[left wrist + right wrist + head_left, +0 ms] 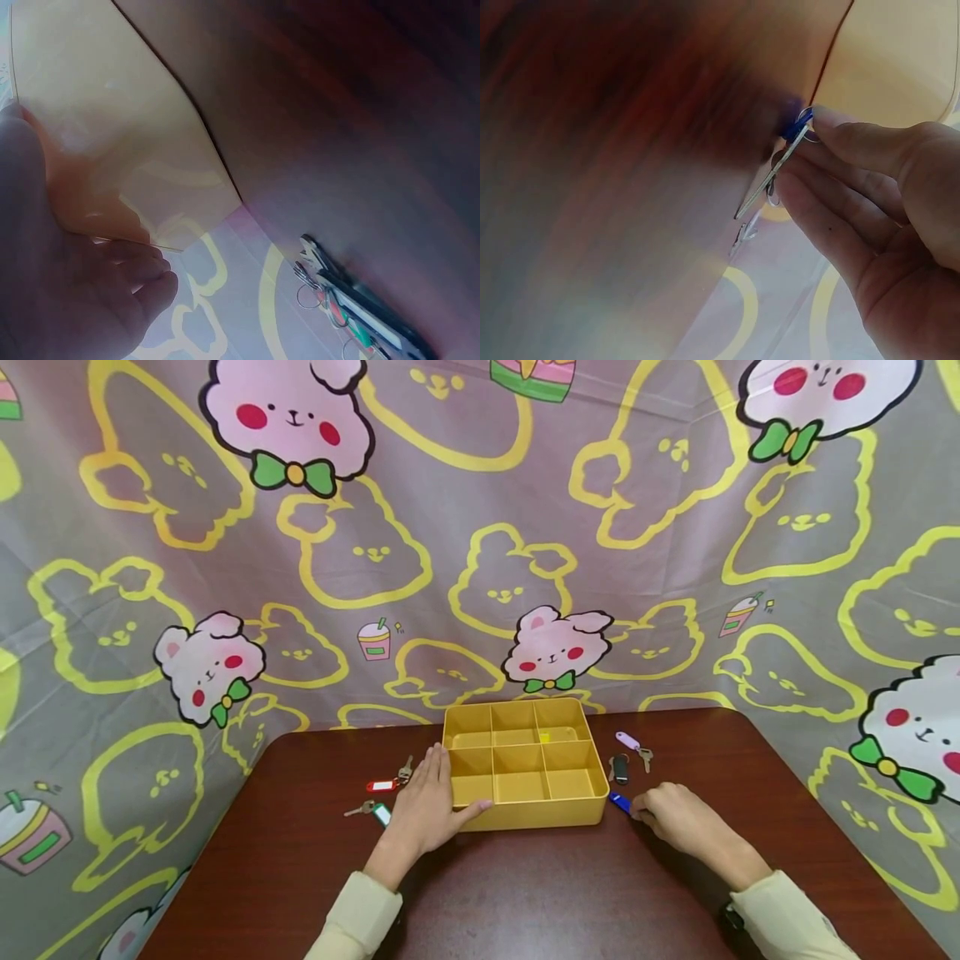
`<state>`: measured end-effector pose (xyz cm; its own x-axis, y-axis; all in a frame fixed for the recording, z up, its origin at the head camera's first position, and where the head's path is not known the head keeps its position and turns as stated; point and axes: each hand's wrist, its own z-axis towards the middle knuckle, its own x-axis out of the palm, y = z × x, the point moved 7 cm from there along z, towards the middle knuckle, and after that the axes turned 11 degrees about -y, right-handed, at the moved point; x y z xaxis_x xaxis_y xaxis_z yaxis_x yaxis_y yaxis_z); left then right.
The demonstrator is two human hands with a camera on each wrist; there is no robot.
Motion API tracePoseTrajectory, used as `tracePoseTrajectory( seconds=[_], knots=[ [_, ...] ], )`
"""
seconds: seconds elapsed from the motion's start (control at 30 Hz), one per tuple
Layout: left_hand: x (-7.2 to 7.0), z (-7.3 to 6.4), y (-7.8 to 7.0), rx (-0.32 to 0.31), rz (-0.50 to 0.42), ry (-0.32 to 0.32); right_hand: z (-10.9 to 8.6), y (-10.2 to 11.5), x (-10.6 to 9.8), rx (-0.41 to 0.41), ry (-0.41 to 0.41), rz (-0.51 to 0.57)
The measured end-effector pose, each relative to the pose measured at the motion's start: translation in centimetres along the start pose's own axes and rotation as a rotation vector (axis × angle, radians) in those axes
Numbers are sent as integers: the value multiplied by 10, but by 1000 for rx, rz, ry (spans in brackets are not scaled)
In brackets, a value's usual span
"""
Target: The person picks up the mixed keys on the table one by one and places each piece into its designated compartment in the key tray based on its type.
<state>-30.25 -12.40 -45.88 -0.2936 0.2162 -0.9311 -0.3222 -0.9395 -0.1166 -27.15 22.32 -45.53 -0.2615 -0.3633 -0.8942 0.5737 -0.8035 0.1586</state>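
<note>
A yellow box point(536, 814) with several compartments stands on the brown table. My left hand point(429, 802) rests on its left front corner, fingers stretched along the left wall and thumb over the front rim. At the box's right front corner, my right hand point(678, 814) pinches a key point(776, 169) with a blue tag point(621, 802). In the right wrist view the thumb and fingertips are at its ring, and the metal blade points away from the hand. A small bright yellow item point(545, 737) shows in a back compartment, too small to identify.
Left of the box lie keys with a red tag point(381, 786) and a green tag point(382, 814). On the right are a key with a purple tag point(627, 741) and a black-tagged key point(621, 768). A patterned cloth point(480, 568) hangs behind the table.
</note>
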Motion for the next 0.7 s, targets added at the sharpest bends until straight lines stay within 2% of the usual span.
tracePoseTrajectory(
  seconds=[0.47, 0.7],
  knots=[
    [-2, 1, -1, -4, -15, -1, 0, -4, -9, 65, 6, 44],
    [-1, 0, 0, -1, -10, 1, 4, -3, -19, 44, -50, 42]
  ],
)
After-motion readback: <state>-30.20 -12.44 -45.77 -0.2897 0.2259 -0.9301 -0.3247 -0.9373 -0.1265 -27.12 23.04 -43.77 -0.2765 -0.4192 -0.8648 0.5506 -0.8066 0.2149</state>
